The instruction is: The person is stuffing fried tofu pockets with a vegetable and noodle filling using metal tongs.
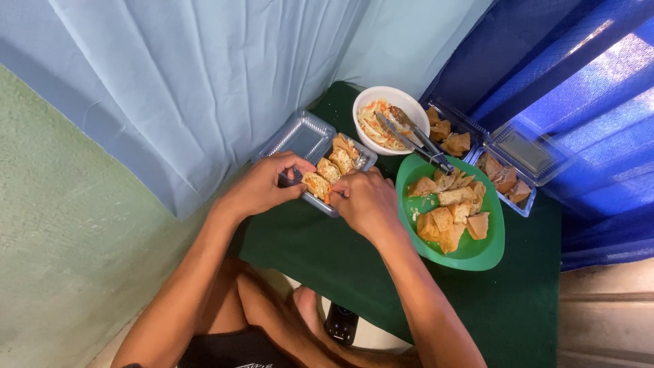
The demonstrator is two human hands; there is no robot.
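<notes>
Fingers of both hands (left hand (262, 185), right hand (366, 201)) pinch a stuffed tofu piece (318, 185) lying between them.

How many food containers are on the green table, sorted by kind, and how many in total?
Clear plastic hinged boxes: 3, one under the hands, one behind the green bowl, one at the right
White bowl: 1
Green bowl: 1
Total: 5

Dark green surface (518, 307); bright green plate (490, 255); white bowl (364, 102); golden-brown fried pieces (446, 221); clear tray (300, 136); blue curtain (586, 82) noted.
</notes>
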